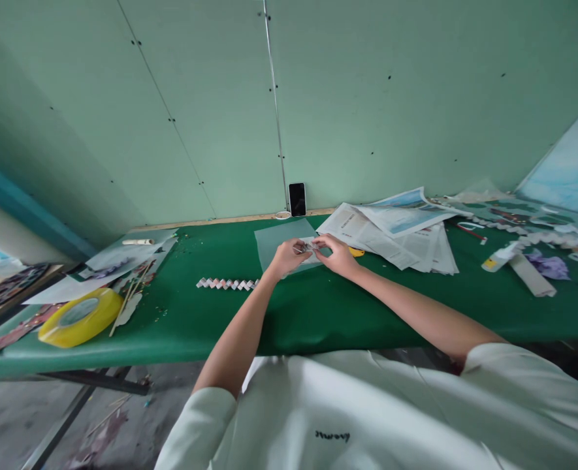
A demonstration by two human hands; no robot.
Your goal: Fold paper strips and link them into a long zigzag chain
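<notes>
My left hand (290,254) and my right hand (338,256) meet over a translucent sheet (269,243) on the green table. Between their fingertips is a small piece of printed paper (309,243), pinched from both sides. Its exact fold is too small to make out. To the left of my left forearm lies a zigzag folded-paper chain (224,284), flat on the table. A yellow object (356,252) shows just beyond my right hand, partly covered by newspaper sheets (391,245).
A phone (297,199) leans upright against the green wall. Left are a yellow tape roll (80,318), thin sticks (129,297) and papers (122,251). Right are a glue bottle (501,256), a purple crumpled piece (548,266) and a longer pale zigzag chain (528,236).
</notes>
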